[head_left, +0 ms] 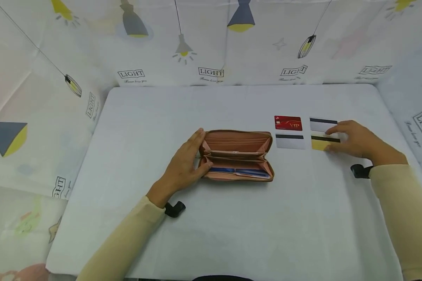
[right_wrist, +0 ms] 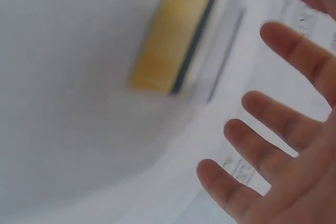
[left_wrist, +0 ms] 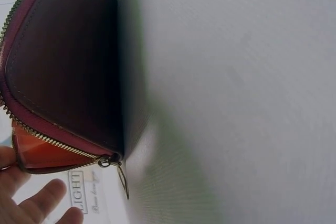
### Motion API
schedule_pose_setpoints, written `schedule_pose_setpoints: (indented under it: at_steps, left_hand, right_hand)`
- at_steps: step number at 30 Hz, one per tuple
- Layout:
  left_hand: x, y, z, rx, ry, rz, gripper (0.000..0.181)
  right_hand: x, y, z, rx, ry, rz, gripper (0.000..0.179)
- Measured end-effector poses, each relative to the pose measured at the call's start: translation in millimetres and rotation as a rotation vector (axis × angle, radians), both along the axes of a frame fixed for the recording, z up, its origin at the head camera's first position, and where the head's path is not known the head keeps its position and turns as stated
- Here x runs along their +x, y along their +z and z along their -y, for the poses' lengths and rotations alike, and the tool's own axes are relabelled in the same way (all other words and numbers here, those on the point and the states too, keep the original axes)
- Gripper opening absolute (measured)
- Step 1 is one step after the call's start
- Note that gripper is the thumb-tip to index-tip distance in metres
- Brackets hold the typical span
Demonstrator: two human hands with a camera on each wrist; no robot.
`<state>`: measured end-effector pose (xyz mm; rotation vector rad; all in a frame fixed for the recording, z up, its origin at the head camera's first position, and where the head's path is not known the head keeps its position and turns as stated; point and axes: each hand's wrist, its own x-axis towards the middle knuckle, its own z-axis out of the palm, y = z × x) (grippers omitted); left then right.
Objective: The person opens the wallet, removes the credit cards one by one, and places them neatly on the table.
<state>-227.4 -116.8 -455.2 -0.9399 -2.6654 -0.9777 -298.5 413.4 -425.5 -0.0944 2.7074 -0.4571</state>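
Observation:
A brown zip wallet [head_left: 237, 141] lies opened out on the table, its pink-brown inner pockets showing. My left hand [head_left: 181, 166] holds its left end, thumb over the lower flap and fingers along the upper one. In the left wrist view the wallet [left_wrist: 63, 66] shows its zip teeth and a dangling zip pull. Blue cards [head_left: 251, 171] sit in the lower pocket. Over a yellow-and-white card [head_left: 318, 144] with a dark stripe hovers my right hand [head_left: 360, 141]. Its fingers [right_wrist: 283, 108] look spread and apart from the card in the right wrist view.
Left of that card lie a red VIP card [head_left: 284, 124] and a white striped card [head_left: 290, 142]. Another white striped card [head_left: 320, 125] lies just beyond the yellow one. The white table [head_left: 144, 234] is bordered by lamp-printed cloth [head_left: 211, 50] at the back and sides.

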Motion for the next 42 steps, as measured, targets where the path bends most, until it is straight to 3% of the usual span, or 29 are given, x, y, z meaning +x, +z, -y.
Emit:
schedule_pose_setpoints:
  at_steps: [6,9,12,16,21,25,34,42]
  left_hand:
    - [-2.1,1.4,-1.2,0.0,0.002,-0.013,0.085]
    - [-1.9,0.1,-0.7,0.011,0.004,-0.02,0.085]
    - [-1.7,-2.7,-1.3,0.021,0.003,-0.022,0.084]
    - [-0.9,-6.4,-2.3,0.03,0.003,-0.03,0.083]
    - [2.9,-6.0,-1.9,0.036,0.005,-0.04,0.083]
    - [3.5,-6.3,-0.4,0.044,0.007,-0.052,0.083]
    - [3.4,-6.3,-0.1,0.048,0.007,-0.054,0.085]
    - [4.1,-7.4,1.0,0.045,0.009,-0.051,0.085]
  right_hand:
    - [14.1,25.8,41,-0.109,-0.012,-0.25,0.048]
    - [24.8,41.4,88,-0.191,0.086,-0.382,0.03]
    - [37.7,48.5,140,-0.249,0.269,-0.498,0.013]
    - [51.7,40.2,194,-0.214,0.483,-0.536,0.011]
    - [56.3,21.8,227,-0.12,0.572,-0.581,0.015]
    - [54.8,12.1,235,-0.119,0.569,-0.689,0.01]
    - [57.7,4.5,241,-0.142,0.562,-0.782,0.012]
    - [55.3,1.1,243,-0.097,0.482,-0.774,0.045]
